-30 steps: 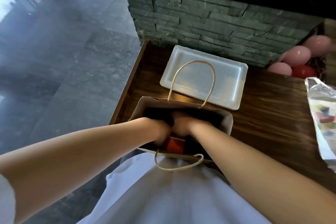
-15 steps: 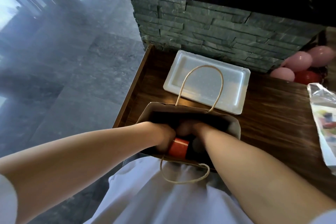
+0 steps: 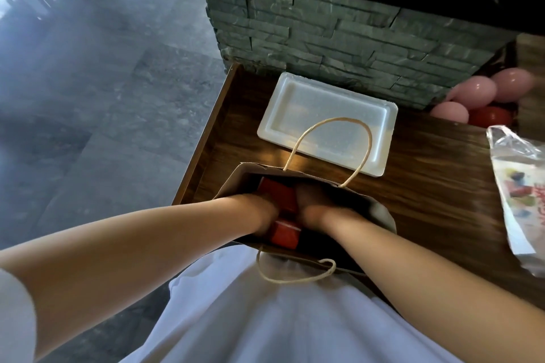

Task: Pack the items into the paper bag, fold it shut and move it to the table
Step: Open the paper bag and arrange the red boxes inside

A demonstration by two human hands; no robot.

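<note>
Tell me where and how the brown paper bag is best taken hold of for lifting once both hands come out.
Probably by the two twine handles. The far handle stands upright as an open loop above the brown paper bag, so fingers can hook it from above. The near handle droops over the front edge toward the person and needs raising first. The open mouth's thin walls look likely to crumple if pinched.

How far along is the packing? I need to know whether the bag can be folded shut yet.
Not yet. Done: the white foam tray is empty, and red boxes are already in the paper bag. In hand: the left hand and right hand are both inside the open bag, settling the boxes. Left: folding the top and moving the bag.
</note>
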